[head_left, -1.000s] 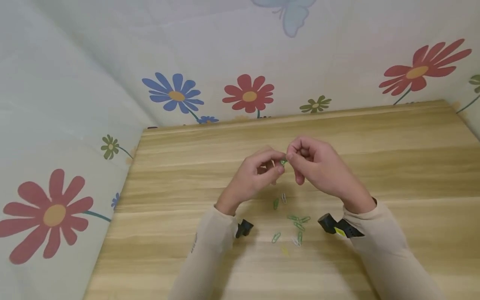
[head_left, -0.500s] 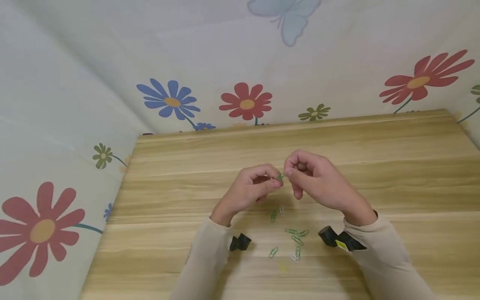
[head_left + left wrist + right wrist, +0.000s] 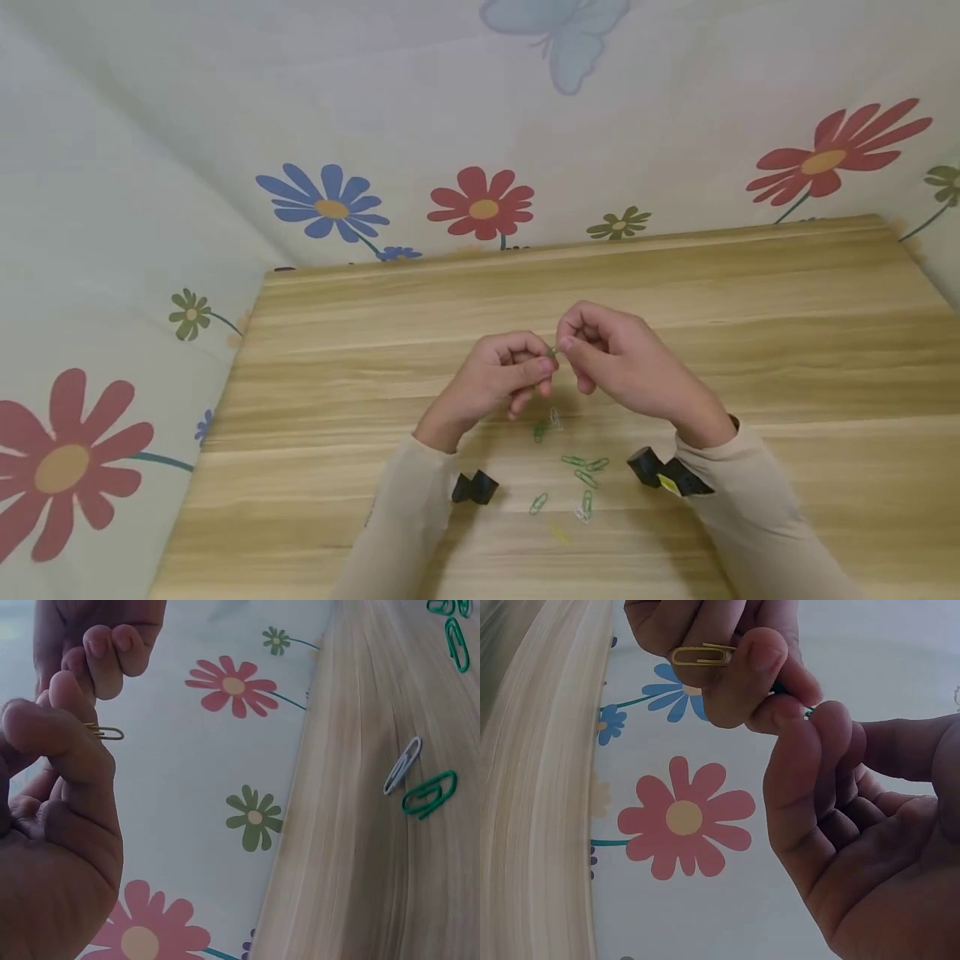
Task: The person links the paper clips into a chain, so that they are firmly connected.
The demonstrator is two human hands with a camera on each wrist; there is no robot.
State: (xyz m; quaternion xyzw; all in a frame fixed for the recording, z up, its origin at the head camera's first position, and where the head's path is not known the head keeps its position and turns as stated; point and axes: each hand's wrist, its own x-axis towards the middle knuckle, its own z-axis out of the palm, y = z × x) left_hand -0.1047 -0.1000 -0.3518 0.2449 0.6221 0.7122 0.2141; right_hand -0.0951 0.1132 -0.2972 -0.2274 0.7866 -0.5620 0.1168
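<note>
Above the table my left hand point(image 3: 498, 375) and right hand point(image 3: 633, 362) meet at the fingertips. Between them shows a bit of a green paper clip point(image 3: 553, 352), pinched from both sides and mostly covered by fingers. A yellow paper clip point(image 3: 700, 656) also sticks out of my left hand, its looped end bare; the left wrist view shows its loop too. Whether the two clips are linked is hidden. On the table below lie a loose green paper clip point(image 3: 429, 793) and a white paper clip point(image 3: 403, 766), side by side, neither touched.
Closer to the person, several green paper clips point(image 3: 587, 478) lie loosely grouped, with a white clip point(image 3: 582, 515) and a yellow one point(image 3: 560, 533). The wooden table point(image 3: 360, 350) ends at a flower-printed cloth wall point(image 3: 405, 125) behind and at the left.
The head view has tilted and shifted slightly. Both hands keep their pinch together, and less of the green paper clip shows between them. The clips on the table lie as before.
</note>
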